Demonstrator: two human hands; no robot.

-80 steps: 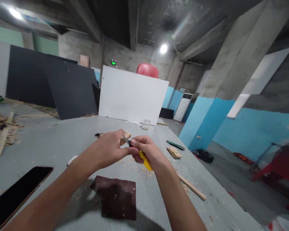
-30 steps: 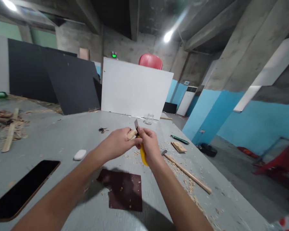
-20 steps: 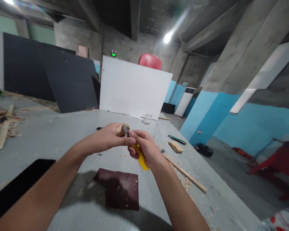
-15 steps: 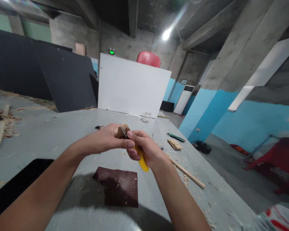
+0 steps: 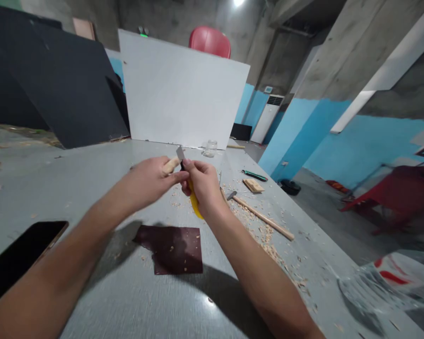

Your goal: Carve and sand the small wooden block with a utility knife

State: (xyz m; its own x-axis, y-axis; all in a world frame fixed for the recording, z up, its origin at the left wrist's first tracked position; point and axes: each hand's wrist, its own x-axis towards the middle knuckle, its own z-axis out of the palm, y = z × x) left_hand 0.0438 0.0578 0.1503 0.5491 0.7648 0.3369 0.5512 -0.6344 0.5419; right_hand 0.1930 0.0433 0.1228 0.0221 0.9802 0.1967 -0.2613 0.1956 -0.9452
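My left hand (image 5: 149, 178) is closed around a small pale piece of wood (image 5: 171, 165), most of it hidden by the fingers. In my right hand (image 5: 202, 181) is a utility knife (image 5: 195, 201) with a yellow handle. Its blade (image 5: 180, 153) points up and stands right beside the end of the wood; whether they touch I cannot tell. My left thumb reaches across to the knife near my right fingertips. Below the hands, a dark brown sheet (image 5: 176, 249), perhaps sandpaper, lies on the grey table (image 5: 127, 301) with wood chips on it.
A hammer (image 5: 261, 215) lies right among shavings, near a small wooden block (image 5: 253, 185) and a green-black cutter (image 5: 255, 175). A glass jar (image 5: 210, 148) stands before the white board (image 5: 183, 94). A phone (image 5: 24, 254) lies left, a plastic bottle (image 5: 385, 282) right.
The view has tilted downward, so the table things sit higher in the picture. The blade has come away from across the wood and now points up beside its end.
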